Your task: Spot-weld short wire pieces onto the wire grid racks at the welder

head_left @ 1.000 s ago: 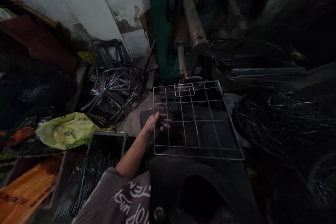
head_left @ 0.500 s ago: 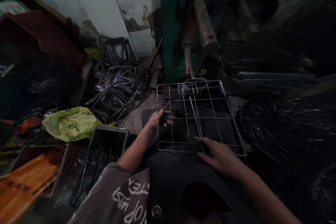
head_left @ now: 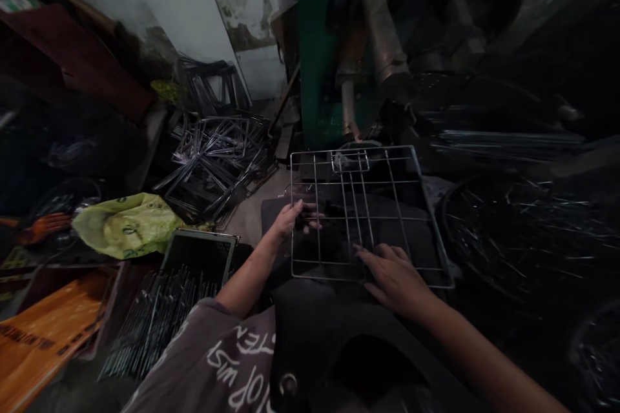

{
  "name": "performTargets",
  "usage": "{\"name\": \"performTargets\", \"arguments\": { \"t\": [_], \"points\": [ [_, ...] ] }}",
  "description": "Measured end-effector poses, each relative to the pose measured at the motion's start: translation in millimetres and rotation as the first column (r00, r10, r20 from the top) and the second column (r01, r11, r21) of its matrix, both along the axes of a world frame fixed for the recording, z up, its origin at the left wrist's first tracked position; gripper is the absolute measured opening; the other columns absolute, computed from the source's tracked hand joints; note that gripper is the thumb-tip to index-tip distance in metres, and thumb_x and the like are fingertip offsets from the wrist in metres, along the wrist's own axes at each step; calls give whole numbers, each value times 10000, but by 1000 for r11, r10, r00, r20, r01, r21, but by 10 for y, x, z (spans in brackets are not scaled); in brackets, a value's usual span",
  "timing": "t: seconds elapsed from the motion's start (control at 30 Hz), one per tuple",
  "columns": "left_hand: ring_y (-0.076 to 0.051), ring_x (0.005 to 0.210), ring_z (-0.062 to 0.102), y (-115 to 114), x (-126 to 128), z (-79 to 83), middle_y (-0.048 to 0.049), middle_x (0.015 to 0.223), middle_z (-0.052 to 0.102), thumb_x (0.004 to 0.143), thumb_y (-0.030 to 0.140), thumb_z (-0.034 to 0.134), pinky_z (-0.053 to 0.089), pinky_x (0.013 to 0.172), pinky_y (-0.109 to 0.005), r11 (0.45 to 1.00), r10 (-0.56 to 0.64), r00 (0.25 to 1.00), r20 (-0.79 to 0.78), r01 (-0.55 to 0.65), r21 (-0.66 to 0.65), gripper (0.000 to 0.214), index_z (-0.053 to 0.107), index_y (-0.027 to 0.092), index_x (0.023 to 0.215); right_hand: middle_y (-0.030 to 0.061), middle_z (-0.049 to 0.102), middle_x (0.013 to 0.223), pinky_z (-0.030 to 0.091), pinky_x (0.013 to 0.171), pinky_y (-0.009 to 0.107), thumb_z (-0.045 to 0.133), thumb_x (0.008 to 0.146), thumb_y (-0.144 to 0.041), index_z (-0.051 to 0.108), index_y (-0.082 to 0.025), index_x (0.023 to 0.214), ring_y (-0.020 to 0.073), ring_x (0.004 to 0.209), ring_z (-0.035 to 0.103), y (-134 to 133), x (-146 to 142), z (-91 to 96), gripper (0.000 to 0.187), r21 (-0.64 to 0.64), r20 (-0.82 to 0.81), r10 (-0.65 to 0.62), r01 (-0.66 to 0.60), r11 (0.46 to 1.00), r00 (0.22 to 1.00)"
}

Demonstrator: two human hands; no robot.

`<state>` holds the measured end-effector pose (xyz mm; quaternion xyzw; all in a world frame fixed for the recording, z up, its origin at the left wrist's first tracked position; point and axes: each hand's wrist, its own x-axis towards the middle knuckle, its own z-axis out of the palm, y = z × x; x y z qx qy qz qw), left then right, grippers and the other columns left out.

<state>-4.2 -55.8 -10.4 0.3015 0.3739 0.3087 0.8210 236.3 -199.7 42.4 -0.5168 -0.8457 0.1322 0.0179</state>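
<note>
A rectangular wire rack [head_left: 394, 190] with crossing rods lies in front of my lap, a small wire rectangle [head_left: 349, 161] at its far edge. My left hand [head_left: 296, 218] is closed around the rack's left side, some fingers reaching under the frame. At the near part of the rack, my right hand [head_left: 393, 274] is closed with thumb and index finger on the lower end of a long wire rod [head_left: 365, 206]. That rod runs front to back beside another one. The fingers partly hide its end. Beyond the rack stands a green machine [head_left: 317, 77] with a thick metal cylinder [head_left: 385, 39].
Wire frames [head_left: 217, 148] are piled on the floor at left. Nearer are a yellow-green sack [head_left: 128, 226], a crate [head_left: 201, 251], a bundle of thin rods [head_left: 150, 316] and an orange sack [head_left: 53, 335]. A round tub [head_left: 460, 251] of wire pieces stands right.
My right hand has shifted slightly forward. The middle rod, slanted before, now lies nearly in line with its neighbours. My left hand stays on the rack's side.
</note>
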Motion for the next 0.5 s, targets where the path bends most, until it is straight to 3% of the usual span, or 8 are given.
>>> {"name": "performTargets", "arguments": {
  "t": [0.23, 0.5],
  "points": [
    [-238, 620, 688, -6, -40, 61, -206, 913, 701, 795, 502, 591, 425, 374, -208, 998, 7, 1000, 13, -8, 59, 499, 593, 58, 1023, 125, 549, 1275, 388, 806, 423, 626, 718, -159, 526, -149, 1165, 263, 945, 491, -53, 21, -37, 458, 56, -108, 24, -18, 998, 994],
    [-230, 624, 687, 2, 2, 147, -216, 945, 695, 823, 500, 552, 428, 394, -216, 998, 12, 1000, -15, -11, 62, 498, 600, 54, 1037, 133, 537, 1292, 468, 774, 419, 560, 746, -152, 519, -143, 1191, 252, 913, 534, -57, 57, -68, 447, 29, -143, 31, -27, 999, 989]
  ]
}}
